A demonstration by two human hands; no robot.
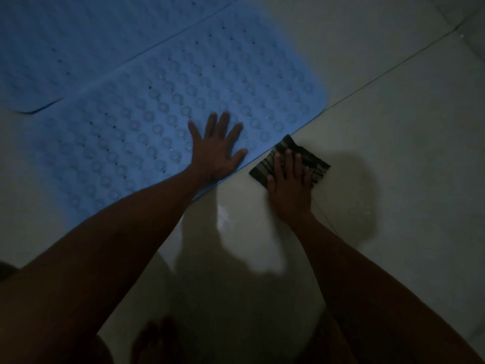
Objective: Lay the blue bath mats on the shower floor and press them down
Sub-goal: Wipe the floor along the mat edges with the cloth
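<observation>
Left hand (pixel 216 151) grip spread flat on blue mat's (pixel 147 119) near edge, pinching nothing.

Two blue studded bath mats (pixel 147 119) (pixel 78 43) flat, side by side on pale tiled floor (pixel 367 127).

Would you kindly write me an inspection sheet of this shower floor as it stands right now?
Surface: pale tiled floor, dimly lit, with grout lines and a glossy patch near the person.
Job's things: near blue mat lies flat, suction cups facing up; far blue mat lies flat beside it, long edges meeting.
Clutter: folded striped cloth on the tile, just off the near mat's edge.
Grippers: left hand presses the near mat with fingers spread; right hand rests flat on the cloth.
Cables: nothing seen.
Surroundings: shadows on the floor; the person's foot at the bottom edge, dark and blurred.
</observation>
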